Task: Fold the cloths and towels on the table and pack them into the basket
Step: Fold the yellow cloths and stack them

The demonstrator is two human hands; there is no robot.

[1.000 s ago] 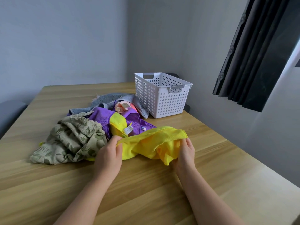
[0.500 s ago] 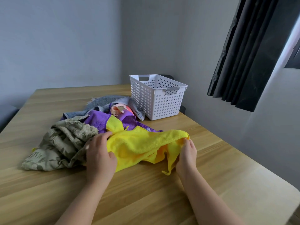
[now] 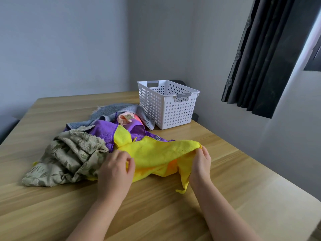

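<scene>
A yellow cloth lies crumpled at the front of a pile on the wooden table. My left hand pinches its left edge and my right hand pinches its right corner, lifted a little off the table. Behind it lie a purple cloth, a green leaf-patterned towel, a grey towel and a pink cloth. The white perforated basket stands behind the pile at the right; what I see of its inside holds nothing.
The table's right edge runs close to the grey wall. A dark curtain hangs at the upper right. A dark chair back shows behind the basket.
Both hands have drawn the yellow cloth out of the pile toward me and spread it wider. My left hand shifted its hold along the left edge.
</scene>
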